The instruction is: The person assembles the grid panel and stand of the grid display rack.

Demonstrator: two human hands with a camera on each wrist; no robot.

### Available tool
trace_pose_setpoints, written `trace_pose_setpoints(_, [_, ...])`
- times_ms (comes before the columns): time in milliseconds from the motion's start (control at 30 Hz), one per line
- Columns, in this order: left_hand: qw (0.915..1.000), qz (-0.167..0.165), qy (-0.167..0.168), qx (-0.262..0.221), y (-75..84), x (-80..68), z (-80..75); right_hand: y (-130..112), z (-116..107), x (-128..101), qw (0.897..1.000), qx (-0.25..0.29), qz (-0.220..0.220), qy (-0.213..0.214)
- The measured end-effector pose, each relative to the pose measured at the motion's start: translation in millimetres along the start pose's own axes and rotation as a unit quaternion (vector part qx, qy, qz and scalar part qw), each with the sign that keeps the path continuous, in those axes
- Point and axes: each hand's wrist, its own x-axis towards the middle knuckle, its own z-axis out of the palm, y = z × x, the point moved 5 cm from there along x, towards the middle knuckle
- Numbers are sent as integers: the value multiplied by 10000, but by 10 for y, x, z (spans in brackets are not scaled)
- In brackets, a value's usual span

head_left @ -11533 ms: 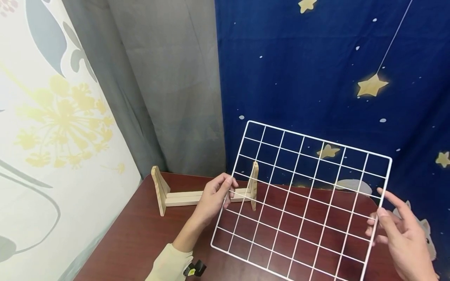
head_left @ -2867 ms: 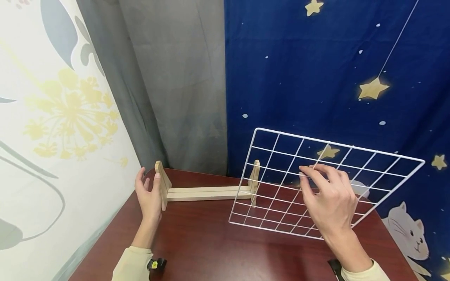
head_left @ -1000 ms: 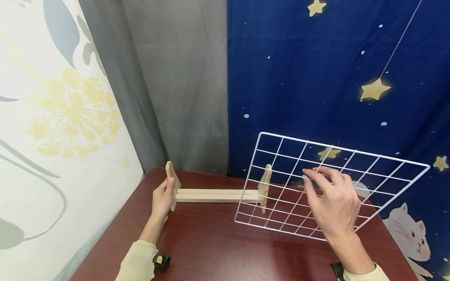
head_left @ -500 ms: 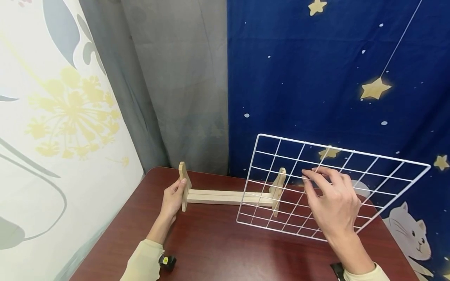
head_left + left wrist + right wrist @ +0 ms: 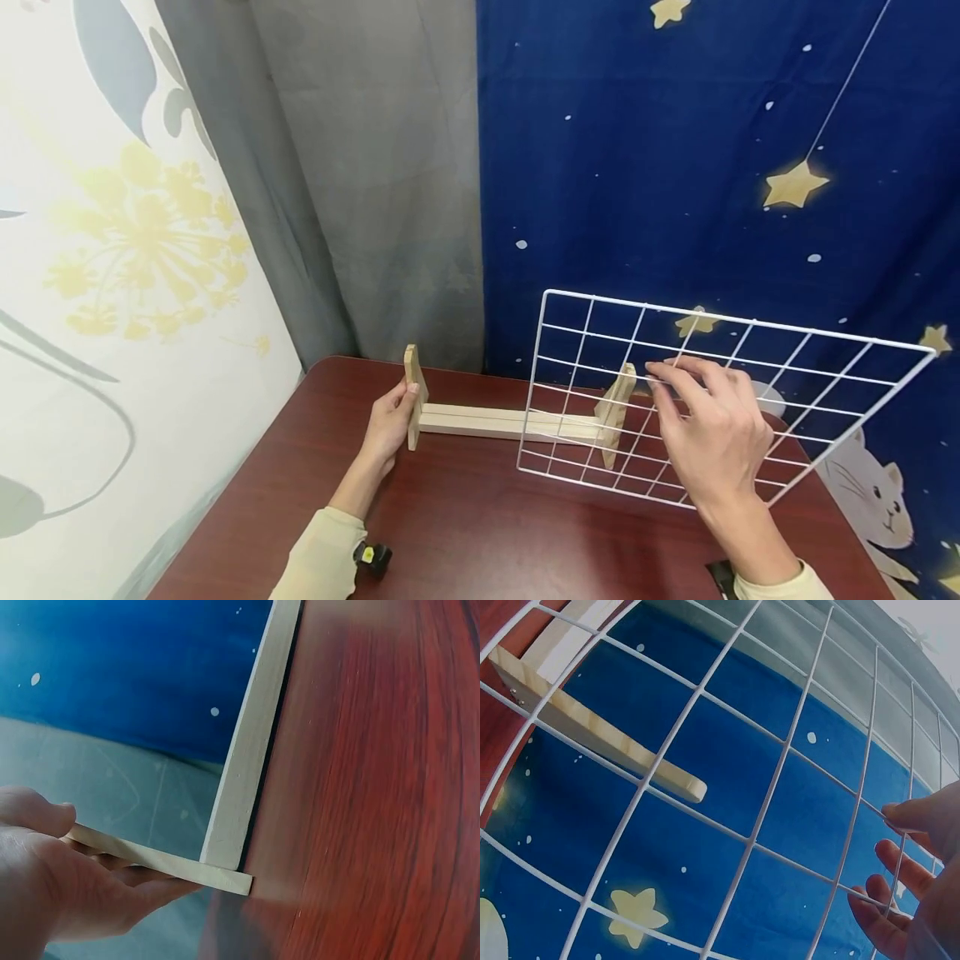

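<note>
A pale wooden stand, two upright end pieces joined by a rail, lies on the dark red table. My left hand grips its left end piece. The left wrist view shows my thumb above that piece and my fingers under it. My right hand pinches the wires of a white wire grid and holds it tilted over the table's right side. Through the grid I see the stand's right end piece. In the right wrist view, my fingers hook the grid beside that end piece.
A blue starry cloth hangs behind the table, with a grey curtain to its left. A white floral cloth hangs along the table's left edge. The grid's right corner reaches past the table's right edge.
My left hand has slid the wooden stand to the right across the table. The grid in my right hand has shifted slightly right, and the stand's right end now sits behind it.
</note>
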Motion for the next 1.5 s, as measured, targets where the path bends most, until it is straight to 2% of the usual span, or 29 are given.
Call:
trace_pose_setpoints(167, [10000, -20, -81, -48, 11, -19, 58, -6, 7, -7, 10000, 48, 1, -3])
trace_pose_setpoints(400, [9995, -223, -119, -168, 22, -60, 106, -28, 32, 7, 9999, 130, 15, -66])
trace_pose_setpoints(767, [9987, -205, -360, -283, 53, -105, 330, -65, 54, 17, 9995, 265, 38, -135])
trace_pose_setpoints(1000, [9993, -110, -281, -237, 43, -110, 425, -95, 64, 65, 9995, 308, -43, -110])
trace_pose_setpoints(1067, [9996, -41, -245, -110, 45, -112, 433, -108, 65, 92, 9994, 326, -72, -57])
trace_pose_setpoints(1200, [9979, 279, -37, 589, 91, -120, 423, -152, 74, 165, 9992, 381, -157, 3])
trace_pose_setpoints(1367, [9812, 825, 344, 1713, 153, -123, 398, -238, 78, 296, 9987, 365, -344, -30])
trace_pose_setpoints(1500, [9683, 1121, 557, 2160, 168, -132, 412, -291, 71, 424, 9984, 328, -447, -69])
